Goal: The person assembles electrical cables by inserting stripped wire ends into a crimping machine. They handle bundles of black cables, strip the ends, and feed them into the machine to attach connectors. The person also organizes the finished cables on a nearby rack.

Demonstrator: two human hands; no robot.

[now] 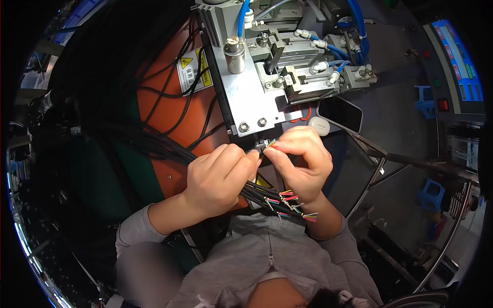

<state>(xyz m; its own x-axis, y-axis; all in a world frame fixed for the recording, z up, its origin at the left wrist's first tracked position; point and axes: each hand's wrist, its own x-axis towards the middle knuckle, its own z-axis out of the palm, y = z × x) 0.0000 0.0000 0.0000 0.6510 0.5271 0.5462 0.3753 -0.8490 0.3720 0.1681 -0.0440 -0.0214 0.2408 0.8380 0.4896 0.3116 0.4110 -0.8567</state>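
Observation:
My left hand (218, 174) is closed, its thumb and forefinger pinched together just below the metal plate of a machine (246, 97); what they grip is hidden. Facing it, my right hand (307, 159) pinches thin coloured wires (271, 143) between thumb and forefinger. Both sets of fingertips nearly meet at a small metal part (261, 145) under the plate's front edge. A bundle of black cables (169, 149) runs in from the left and passes beneath my left hand. Its ends (287, 200) lie below my hands, with several fanned-out coloured wires showing.
The machine carries air cylinders (313, 90) and blue hoses (355, 20). An orange surface (167, 113) with a warning label (197, 69) lies to its left. A phone (340, 114) and a round white case (319, 126) sit right. Farther right are a screen (458, 59) and blue stools (431, 194).

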